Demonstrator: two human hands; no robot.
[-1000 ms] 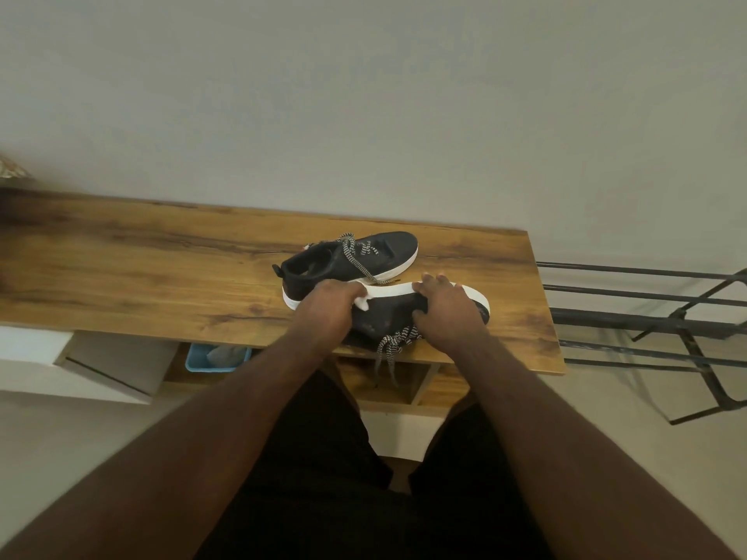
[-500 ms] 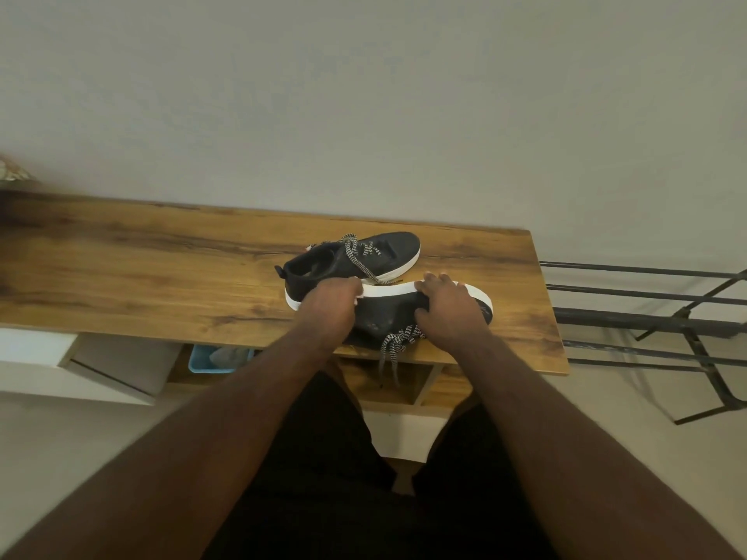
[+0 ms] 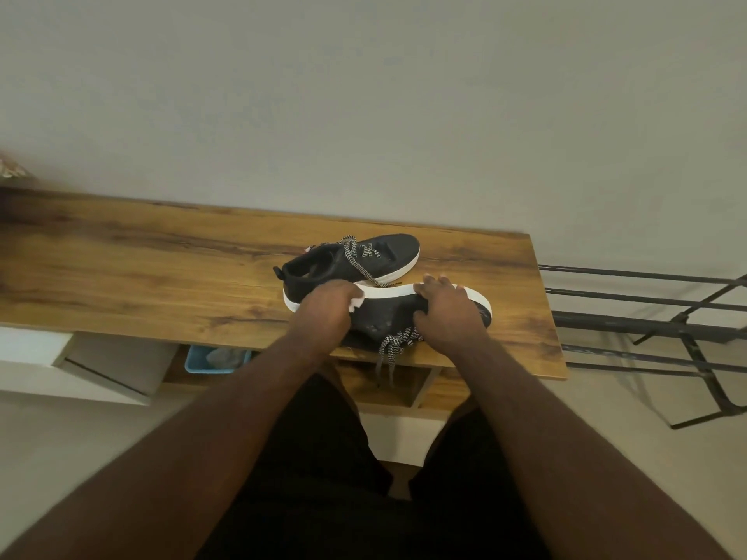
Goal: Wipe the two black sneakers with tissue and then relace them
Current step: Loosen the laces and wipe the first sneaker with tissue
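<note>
Two black sneakers with white soles lie on the wooden table (image 3: pixel 141 268). The far sneaker (image 3: pixel 355 260) stands upright with its black-and-white lace draped over it. The near sneaker (image 3: pixel 388 317) lies on its side, its white sole facing away from me and its lace (image 3: pixel 394 343) hanging over the table's front edge. My left hand (image 3: pixel 327 313) holds a wad of white tissue (image 3: pixel 357 303) against the near sneaker's heel end. My right hand (image 3: pixel 448 313) grips the toe end, fingers curled over the sole.
A black metal rack (image 3: pixel 646 321) stands to the right of the table. Below the tabletop is a shelf with a blue tray (image 3: pixel 214 359). A white cabinet (image 3: pixel 81 365) sits lower left. A plain wall rises behind the table.
My left hand with the tissue has shifted slightly along the near sneaker's heel side. The right hand keeps its hold on the toe end.
</note>
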